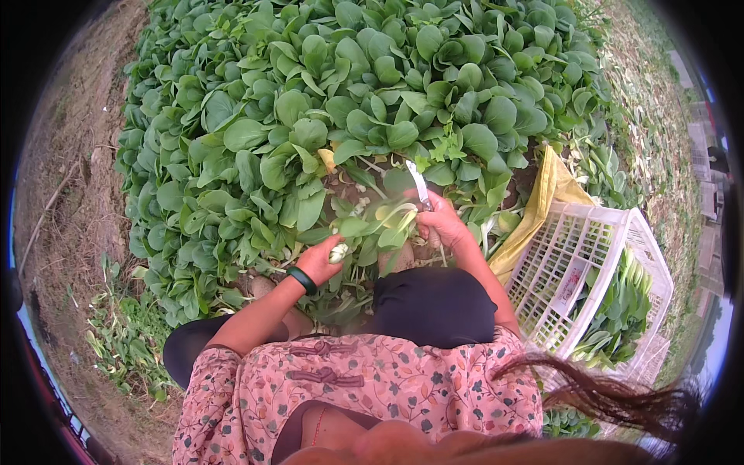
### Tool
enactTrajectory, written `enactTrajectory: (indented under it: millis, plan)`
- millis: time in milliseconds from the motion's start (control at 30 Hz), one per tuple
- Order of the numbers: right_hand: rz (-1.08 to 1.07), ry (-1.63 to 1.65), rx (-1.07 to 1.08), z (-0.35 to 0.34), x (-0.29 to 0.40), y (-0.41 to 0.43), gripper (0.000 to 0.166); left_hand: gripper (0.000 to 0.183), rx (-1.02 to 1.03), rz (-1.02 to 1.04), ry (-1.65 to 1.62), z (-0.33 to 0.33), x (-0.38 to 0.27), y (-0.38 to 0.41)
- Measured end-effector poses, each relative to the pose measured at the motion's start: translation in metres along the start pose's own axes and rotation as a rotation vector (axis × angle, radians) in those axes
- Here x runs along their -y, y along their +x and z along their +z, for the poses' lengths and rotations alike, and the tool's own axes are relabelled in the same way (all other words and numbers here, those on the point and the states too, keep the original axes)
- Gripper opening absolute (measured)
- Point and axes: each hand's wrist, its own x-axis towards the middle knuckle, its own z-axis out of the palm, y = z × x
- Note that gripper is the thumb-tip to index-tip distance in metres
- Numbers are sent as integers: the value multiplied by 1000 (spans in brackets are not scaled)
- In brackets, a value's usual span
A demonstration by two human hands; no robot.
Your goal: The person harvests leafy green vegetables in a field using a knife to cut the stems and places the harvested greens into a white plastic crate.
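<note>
My left hand [318, 260], with a dark green bangle at the wrist, grips a leafy green vegetable that looks like bok choy. Its pale cut base [337, 252] shows at the fingers, and its leaves [356, 225] point towards my right hand. In my right hand [446, 224] is a knife [416, 179], its blade pointing up and away from me. Loose pale-stemmed leaves [401, 220] lie between the two hands, partly blurred; whether my right fingers also hold some of them I cannot tell.
Dense growing bok choy [349, 87] fills the bed ahead. At my right a white plastic crate [561, 279] holds bok choy, with a yellow sack [537, 203] beside it. Discarded leaves [131, 331] lie at my left, near bare soil [70, 168]. My knee [436, 305] is close below my hands.
</note>
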Motion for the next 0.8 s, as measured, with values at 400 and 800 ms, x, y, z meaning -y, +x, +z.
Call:
enactTrajectory:
  millis: [400, 800]
  plan:
    - [194, 367, 140, 22, -18, 16, 37, 41, 83, -222, -687, -8, 0, 29]
    - [84, -353, 251, 71, -17, 33, 38, 67, 302, -278, -1183, -6, -16, 39]
